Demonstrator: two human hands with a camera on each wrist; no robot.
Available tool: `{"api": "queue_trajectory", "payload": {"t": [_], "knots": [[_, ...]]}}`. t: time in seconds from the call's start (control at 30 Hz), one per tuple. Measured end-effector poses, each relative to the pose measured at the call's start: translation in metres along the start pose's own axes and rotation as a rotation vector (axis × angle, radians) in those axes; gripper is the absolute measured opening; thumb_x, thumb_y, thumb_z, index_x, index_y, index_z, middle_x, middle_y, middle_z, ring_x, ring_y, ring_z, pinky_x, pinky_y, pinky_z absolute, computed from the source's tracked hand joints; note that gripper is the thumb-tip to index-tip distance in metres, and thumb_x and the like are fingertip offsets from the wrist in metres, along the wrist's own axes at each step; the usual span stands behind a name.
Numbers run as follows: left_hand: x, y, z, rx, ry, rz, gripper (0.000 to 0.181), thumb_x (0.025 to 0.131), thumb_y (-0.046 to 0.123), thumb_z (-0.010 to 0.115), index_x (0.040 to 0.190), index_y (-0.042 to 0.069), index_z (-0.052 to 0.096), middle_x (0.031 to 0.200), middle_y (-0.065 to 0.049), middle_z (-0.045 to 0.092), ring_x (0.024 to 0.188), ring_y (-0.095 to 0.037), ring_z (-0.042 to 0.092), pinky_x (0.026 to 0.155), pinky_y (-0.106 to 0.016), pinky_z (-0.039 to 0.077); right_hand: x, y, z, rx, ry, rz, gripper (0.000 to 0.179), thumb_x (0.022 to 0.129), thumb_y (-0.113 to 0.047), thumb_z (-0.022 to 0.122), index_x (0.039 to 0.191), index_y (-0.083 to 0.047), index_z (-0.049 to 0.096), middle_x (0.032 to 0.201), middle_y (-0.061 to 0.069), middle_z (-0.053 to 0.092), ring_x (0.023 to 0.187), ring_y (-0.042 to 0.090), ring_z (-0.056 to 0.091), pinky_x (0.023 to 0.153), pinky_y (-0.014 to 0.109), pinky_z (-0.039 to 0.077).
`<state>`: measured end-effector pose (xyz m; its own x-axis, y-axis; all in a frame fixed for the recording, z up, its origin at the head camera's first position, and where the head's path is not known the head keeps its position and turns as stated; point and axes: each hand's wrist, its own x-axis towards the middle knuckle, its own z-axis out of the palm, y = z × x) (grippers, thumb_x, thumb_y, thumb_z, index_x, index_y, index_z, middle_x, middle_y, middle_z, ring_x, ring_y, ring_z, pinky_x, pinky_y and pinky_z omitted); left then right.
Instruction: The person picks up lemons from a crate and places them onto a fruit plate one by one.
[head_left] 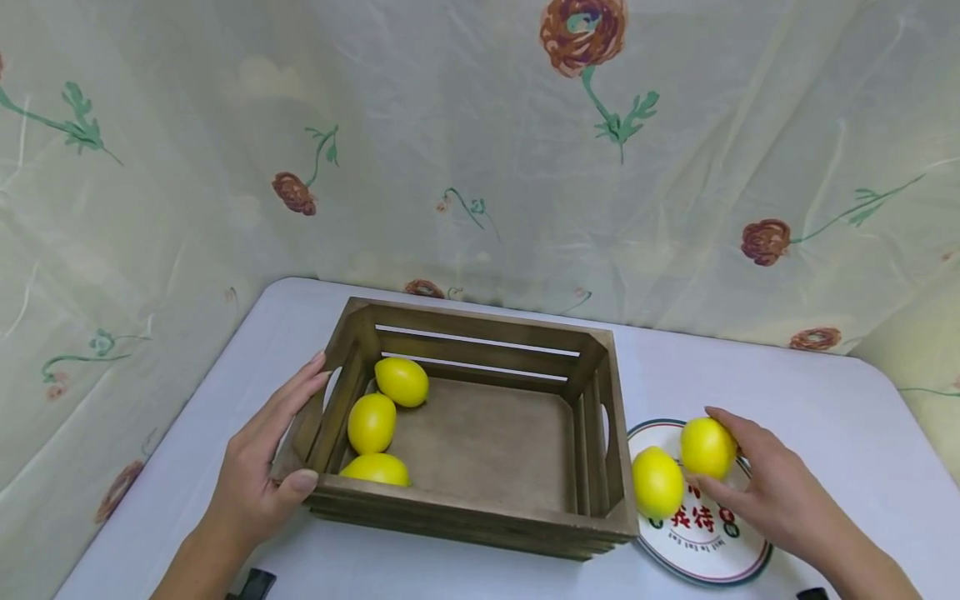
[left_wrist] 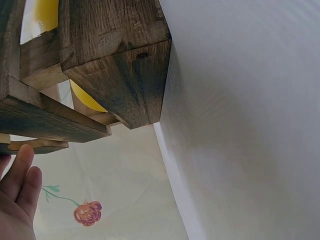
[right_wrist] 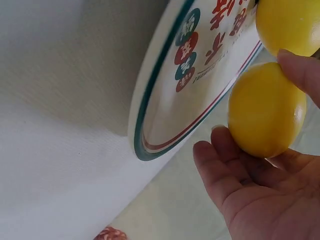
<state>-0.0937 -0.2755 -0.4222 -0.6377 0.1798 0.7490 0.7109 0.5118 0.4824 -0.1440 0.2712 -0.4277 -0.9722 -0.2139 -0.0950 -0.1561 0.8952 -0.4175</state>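
Flower-printed fabric (head_left: 450, 125) hangs behind a white table (head_left: 450, 575) bearing a slatted wooden crate (head_left: 480, 518), with three yellow lemons (head_left: 371, 423) inside at its left end. The left hand (head_left: 258, 462) is unclenched, fingers extended along that end and thumb against the near corner. The right hand (head_left: 780, 483) pinches another lemon (head_left: 707, 447) between thumb and fingers over a printed plate (head_left: 705, 562), just right of the crate. One more lemon (head_left: 657, 483) sits at the plate's left side; whether it touches the crate, I cannot tell
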Motion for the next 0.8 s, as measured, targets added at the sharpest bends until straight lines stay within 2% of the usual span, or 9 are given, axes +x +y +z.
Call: {"api": "queue_trajectory", "payload": {"t": [0.27,0.8], "knots": [[-0.0008,0.0001,-0.0003,0.002,-0.001,-0.009,0.08,0.104,0.061,0.05,0.147,-0.006,0.054,0.155,-0.023,0.05,0.146,-0.027,0.046,0.12,-0.028,0.033,0.0025,-0.0001,0.0035,-0.012,-0.05,-0.005,0.099,0.08,-0.033,0.092,0.151,0.009,0.038,0.138,0.034,0.051,0.118,0.05,0.051,0.101,0.073,0.043],[-0.0011,0.0007,0.0,-0.011,-0.005,-0.012,0.082,0.104,0.062,0.051,0.147,-0.007,0.053,0.155,-0.024,0.049,0.147,-0.028,0.046,0.12,-0.028,0.033,0.0032,-0.0032,0.0072,-0.036,-0.091,-0.049,0.094,0.081,-0.027,0.091,0.155,0.002,0.041,0.146,0.031,0.049,0.124,0.049,0.05,0.101,0.072,0.045]]}}
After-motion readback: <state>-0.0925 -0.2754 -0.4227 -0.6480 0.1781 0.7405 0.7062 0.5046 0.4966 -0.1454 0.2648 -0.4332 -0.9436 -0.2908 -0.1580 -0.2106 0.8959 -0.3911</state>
